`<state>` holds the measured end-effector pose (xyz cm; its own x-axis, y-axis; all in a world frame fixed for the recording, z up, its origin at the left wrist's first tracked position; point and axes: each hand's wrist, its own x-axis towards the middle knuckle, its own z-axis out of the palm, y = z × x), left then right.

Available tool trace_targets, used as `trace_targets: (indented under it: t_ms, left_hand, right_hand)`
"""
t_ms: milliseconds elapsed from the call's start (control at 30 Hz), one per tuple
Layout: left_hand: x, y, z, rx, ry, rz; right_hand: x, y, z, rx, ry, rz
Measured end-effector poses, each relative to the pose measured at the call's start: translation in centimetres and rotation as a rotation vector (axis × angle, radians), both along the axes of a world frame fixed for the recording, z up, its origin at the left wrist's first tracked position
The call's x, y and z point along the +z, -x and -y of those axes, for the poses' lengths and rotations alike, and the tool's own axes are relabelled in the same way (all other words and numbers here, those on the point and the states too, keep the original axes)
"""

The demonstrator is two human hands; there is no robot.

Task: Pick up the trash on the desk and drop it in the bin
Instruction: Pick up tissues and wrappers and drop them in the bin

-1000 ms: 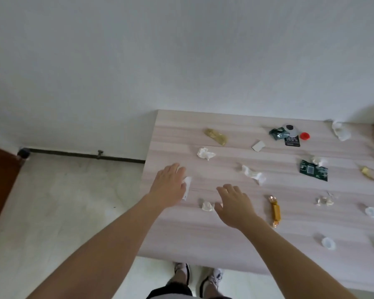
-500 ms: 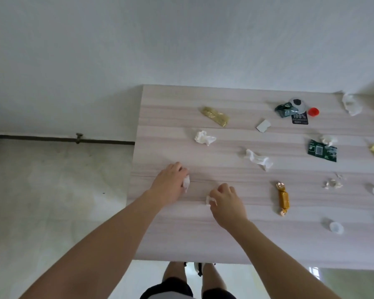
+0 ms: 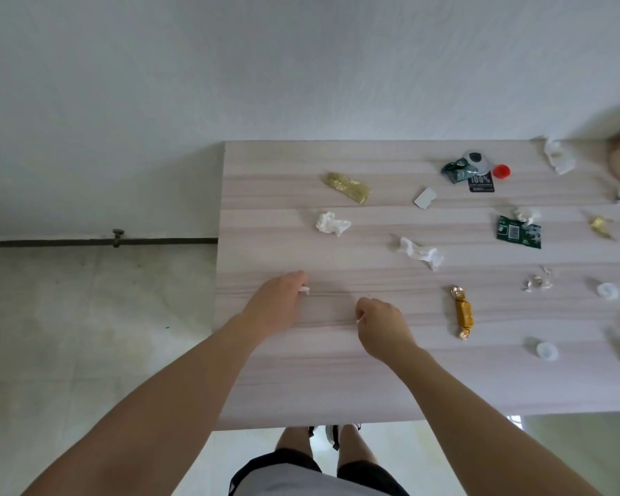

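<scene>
Near edge of surface (image 3: 301, 388): L hand (image 3: 276, 304) is curling round a white scrap (image 3: 305, 289), tip poking out. R hand (image 3: 383, 325) is curling tight on a bit (image 3: 358, 320), barely showing. Candy (image 3: 462, 313) is lying just right of R hand, long axis running near-to-far; R hand is nearer, so prob. its pick. Tissue (image 3: 332, 223) is sitting beyond L hand. Far back, black label (image 3: 481, 183) is reading "100%"; smaller text too blurry. No bin is showing.

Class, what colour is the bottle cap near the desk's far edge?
The bottle cap is red; head view.
</scene>
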<state>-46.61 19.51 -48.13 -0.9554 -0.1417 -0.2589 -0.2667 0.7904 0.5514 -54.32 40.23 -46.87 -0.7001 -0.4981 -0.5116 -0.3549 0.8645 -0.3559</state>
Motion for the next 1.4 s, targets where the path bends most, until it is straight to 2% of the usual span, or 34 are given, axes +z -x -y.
trace_targets:
  t_ms: [300, 467, 667, 800, 1100, 1267, 1400]
  left_hand:
    - [2.5, 1.0, 0.5, 0.019, 0.012, -0.024]
    - [4.0, 2.4, 0.3, 0.049, 0.045, 0.042]
    - [5.4, 4.3, -0.1, 0.057, 0.146, 0.081]
    - [5.2, 6.3, -0.5, 0.085, 0.151, 0.039]
    - [2.9, 11.3, -1.2, 0.097, 0.097, 0.037]
    - [1.6, 13.5, -1.3, 0.158, 0.215, 0.120]
    - [0.2, 14.8, -1.2, 0.193, 0.208, 0.189]
  right_hand:
    - [3.7, 1.1, -0.5, -0.071, 0.020, 0.018]
    - [5.1, 1.8, -0.9, -0.111, 0.058, -0.045]
    - [5.9, 3.6, -1.8, -0.153, 0.007, -0.154]
    - [5.6, 6.4, -2.4, -0.164, 0.004, -0.202]
    - [2.5, 13.1, -3.9, -0.169, 0.034, -0.160]
    - [0.8, 15.3, -4.0, -0.153, -0.028, -0.118]
    - [-0.8, 15.7, -3.9, -0.154, -0.044, -0.077]
